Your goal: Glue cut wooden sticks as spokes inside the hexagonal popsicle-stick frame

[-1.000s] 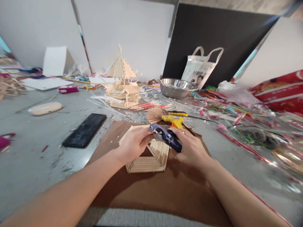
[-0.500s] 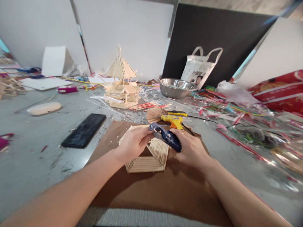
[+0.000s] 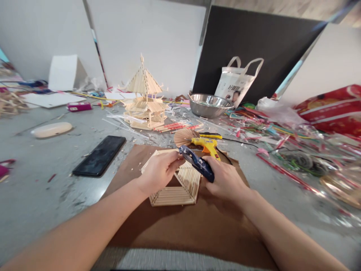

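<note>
My right hand [image 3: 225, 177] is wrapped round a dark blue hand cutter [image 3: 199, 163], whose front end points up and to the left. At that end, the thumb and fingers of my left hand [image 3: 160, 169] are pinched together; whatever they hold is too small or hidden to name. Beneath both hands lies a flat hexagonal frame of pale wooden sticks [image 3: 173, 196] with an opening in its middle, partly covered by my left hand. It rests on a brown sheet [image 3: 175, 229]. Just beyond my right hand is a yellow glue gun [image 3: 207, 143].
A two-tiered stick pavilion [image 3: 145, 101] stands at the back beside red-tipped sticks [image 3: 179, 127]. A metal bowl [image 3: 210, 107] is to its right. A black phone [image 3: 100, 156] and a white oval case [image 3: 52, 130] lie left. Plastic scraps and wires [image 3: 301, 160] clutter the right.
The cutter has tilted slightly and its handles look closer together in my right hand. My left hand stays nearly in place.
</note>
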The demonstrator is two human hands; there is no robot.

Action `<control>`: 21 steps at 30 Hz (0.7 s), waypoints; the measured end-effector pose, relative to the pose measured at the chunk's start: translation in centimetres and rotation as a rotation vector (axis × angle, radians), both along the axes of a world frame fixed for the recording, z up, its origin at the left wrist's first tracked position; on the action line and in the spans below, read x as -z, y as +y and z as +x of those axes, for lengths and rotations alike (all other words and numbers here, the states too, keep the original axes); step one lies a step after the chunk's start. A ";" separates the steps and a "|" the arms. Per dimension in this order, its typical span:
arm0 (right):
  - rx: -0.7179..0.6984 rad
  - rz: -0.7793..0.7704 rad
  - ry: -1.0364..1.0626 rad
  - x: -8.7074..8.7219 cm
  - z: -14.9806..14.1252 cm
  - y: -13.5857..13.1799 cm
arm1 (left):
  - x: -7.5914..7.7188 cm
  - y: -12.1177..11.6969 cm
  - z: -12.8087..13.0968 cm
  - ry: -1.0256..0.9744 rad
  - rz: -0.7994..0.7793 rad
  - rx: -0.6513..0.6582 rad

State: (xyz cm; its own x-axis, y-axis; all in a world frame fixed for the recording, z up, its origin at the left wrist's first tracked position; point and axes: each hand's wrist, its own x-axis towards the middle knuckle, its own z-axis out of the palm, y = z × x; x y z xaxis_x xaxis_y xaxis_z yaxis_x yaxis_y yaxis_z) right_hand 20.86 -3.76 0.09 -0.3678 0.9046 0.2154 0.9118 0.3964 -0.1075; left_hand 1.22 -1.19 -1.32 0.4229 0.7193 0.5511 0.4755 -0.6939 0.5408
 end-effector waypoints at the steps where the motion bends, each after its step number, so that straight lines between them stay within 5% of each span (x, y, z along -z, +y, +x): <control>1: 0.004 0.003 -0.002 0.1 0.0 0.0 | 0.0 0.0 0.0 -0.004 -0.006 -0.003; 21: 0.141 -0.007 -0.048 -0.1 -0.7 -0.1 | 0.1 0.3 0.0 0.068 -0.101 -0.089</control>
State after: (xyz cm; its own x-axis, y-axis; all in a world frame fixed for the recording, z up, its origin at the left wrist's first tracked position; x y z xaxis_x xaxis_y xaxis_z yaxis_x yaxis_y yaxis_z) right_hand 20.14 -3.86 0.23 -0.2464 0.9496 0.1938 0.9626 0.2630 -0.0647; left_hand 1.24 -0.91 -1.46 0.3885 0.8061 0.4464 0.5705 -0.5909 0.5704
